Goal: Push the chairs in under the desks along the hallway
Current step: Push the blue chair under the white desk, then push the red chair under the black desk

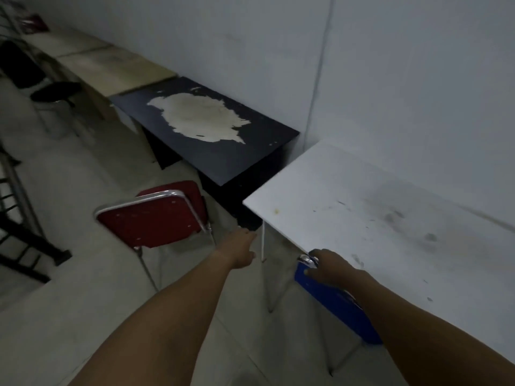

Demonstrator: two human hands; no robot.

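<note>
1. Head view: a person's right hand (330, 267) rests on the chrome top rail of a blue chair (338, 300), fingers curled over the backrest, the chair tucked almost wholly beneath the white desk (390, 218) just ahead of that hand.
2. Left hand (241, 247) is stretched forward, fingers straight and close together, holding nothing; it hangs near the white desk's thin leg (262, 240) and just short of the red chair.
3. Red chair (156, 215) stands beyond and to the left of the left hand, out on the hallway floor (83, 302), its backrest turned toward the camera, well clear of the black desk (206, 129) with its peeled patch.
4. Farther past the left hand, pale desks (111, 65) line the wall, with a black stool (55, 91) standing out from them.
5. Likely trouble: with the left hand low and off-centre, a shove at one corner could swing the red chair askew, catching a leg on the black desk's side panel or the white desk's leg. The blue backrest, pressed harder, could knock the desk edge.
</note>
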